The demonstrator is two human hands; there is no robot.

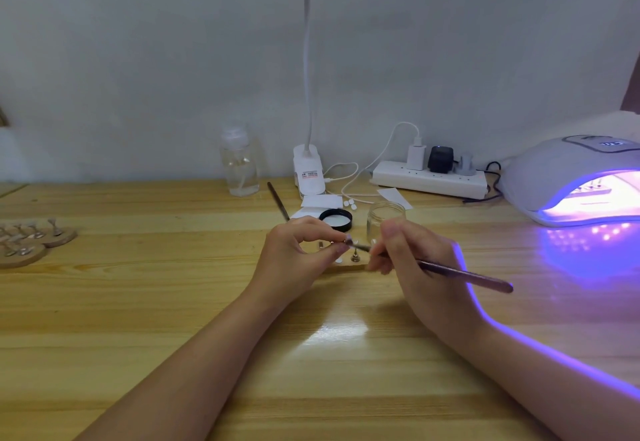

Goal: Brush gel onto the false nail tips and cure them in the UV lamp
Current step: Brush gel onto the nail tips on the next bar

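I've got the nail tip [348, 241] right at centre frame, pinched on its small metal stand between the thumb and fingertips of my left hand [298, 253], so that grip is clamped on the holder, lifted just above the wooden base [349, 267]. My right hand [412, 260] has its grip closed pencil-style around the brush [460, 272], bristles meeting the tip from three o'clock, handle trailing off toward four. Doing this well, I reckon, means light, even strokes from base to free edge, keeping the gel off my fingers and steadying the two hands against each other; I can't tell how much gel is on the bristles. A spare stand [355, 256] sits upright on the base just below the tip. Moving outward: at twelve o'clock the open glass jar [386, 217] and its black lid [335, 219] lie close, with a second brush [278, 201] at eleven. Far out at three the UV lamp [571, 177] is lit, spilling violet over the tabletop [138, 302], and something appears to sit inside it. At nine, wooden discs [34, 243] carry more stands. Behind, a clear bottle [240, 165], the desk lamp [306, 170] and a power strip [429, 180] line a plain pale wall [138, 59].
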